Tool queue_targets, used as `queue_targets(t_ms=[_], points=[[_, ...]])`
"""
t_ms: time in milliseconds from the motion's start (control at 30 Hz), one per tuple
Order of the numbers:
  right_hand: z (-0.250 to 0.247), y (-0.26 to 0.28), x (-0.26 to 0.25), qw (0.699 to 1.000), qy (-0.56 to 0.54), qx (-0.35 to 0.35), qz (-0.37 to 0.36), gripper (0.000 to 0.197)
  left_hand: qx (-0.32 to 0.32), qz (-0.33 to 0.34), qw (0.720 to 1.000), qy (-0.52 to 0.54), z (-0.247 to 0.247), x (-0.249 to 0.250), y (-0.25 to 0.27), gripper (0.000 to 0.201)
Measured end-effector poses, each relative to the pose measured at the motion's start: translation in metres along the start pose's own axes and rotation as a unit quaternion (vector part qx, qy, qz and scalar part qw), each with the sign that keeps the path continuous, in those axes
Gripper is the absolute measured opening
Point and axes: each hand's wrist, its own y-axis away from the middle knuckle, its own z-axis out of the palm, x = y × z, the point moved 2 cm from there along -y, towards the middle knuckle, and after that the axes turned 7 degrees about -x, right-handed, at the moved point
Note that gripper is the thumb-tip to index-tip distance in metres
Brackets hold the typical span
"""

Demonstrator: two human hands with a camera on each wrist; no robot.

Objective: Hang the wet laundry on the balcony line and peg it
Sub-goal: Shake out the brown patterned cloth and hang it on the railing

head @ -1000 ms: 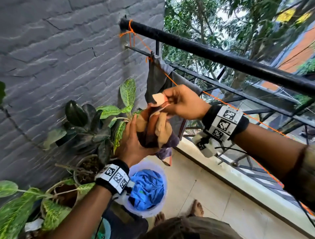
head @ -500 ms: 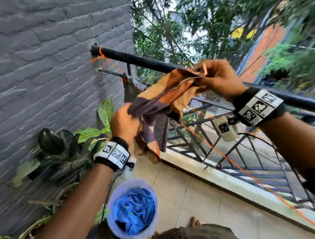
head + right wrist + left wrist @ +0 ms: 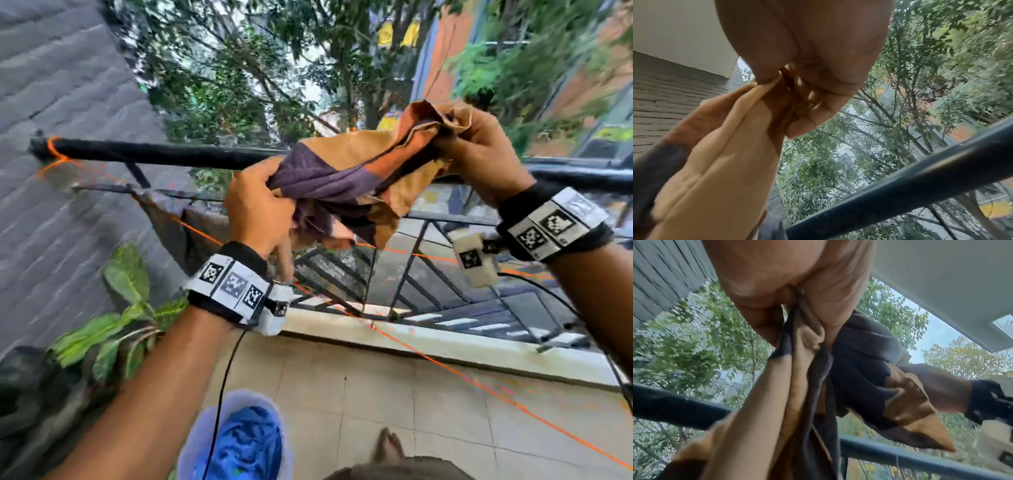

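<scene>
The head camera looks forward and down from above, over both forearms toward the far railing [image 3: 161,156] and trees. Each wrist camera sits close under its palm, tilted upward past the fingers to the ceiling and foliage. All three views share the cloth [image 3: 356,178] and the railing.

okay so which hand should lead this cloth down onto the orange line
Probably the left hand: it grips the cloth lower, nearer the orange line. The right hand holds its end above the rail.
</scene>
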Motion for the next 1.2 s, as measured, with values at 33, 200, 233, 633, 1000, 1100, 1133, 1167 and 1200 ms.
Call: queue_targets(t_ms=[33, 200, 233, 633, 1000, 1100, 1133, 1167, 1200], points=[[-0.013, 0.002, 0.008, 1.0, 0.008, 0.009, 0.009, 0.019, -0.017, 0.003, 1.0, 0.007, 0.018, 0.001, -0.003, 0.028], [-0.069, 0.019, 0.056, 0.996, 0.057, 0.013, 0.07, 0.003, -0.198, -0.026, 0.979, -0.032, 0.112, -0.004, 0.009, 0.015], [-0.077, 0.026, 0.068, 0.995, 0.056, 0.003, 0.081, 0.004, -0.243, -0.034, 0.969, -0.041, 0.132, -0.01, 0.015, 0.016], [-0.042, 0.085, 0.191, 0.943, 0.176, -0.213, 0.184, 0.02, -0.442, -0.084, 0.893, -0.009, 0.205, -0.046, 0.038, 0.085], [-0.008, 0.051, 0.212, 0.927, 0.254, -0.22, 0.165, 0.01, -0.503, -0.019, 0.863, 0.047, 0.221, -0.076, 0.012, 0.04], [0.0, 0.045, 0.218, 0.93, 0.251, -0.215, 0.163, 0.016, -0.494, -0.009, 0.869, 0.039, 0.219, -0.091, 0.002, 0.034], [0.005, 0.041, 0.22, 0.93, 0.247, -0.217, 0.163, 0.014, -0.492, -0.01, 0.87, 0.037, 0.216, -0.098, -0.003, 0.033], [0.009, 0.039, 0.223, 0.93, 0.248, -0.22, 0.161, 0.013, -0.487, -0.004, 0.873, 0.032, 0.214, -0.103, -0.007, 0.032], [0.015, 0.037, 0.224, 0.928, 0.254, -0.223, 0.159, 0.013, -0.485, -0.004, 0.874, 0.025, 0.21, -0.109, -0.011, 0.032]])
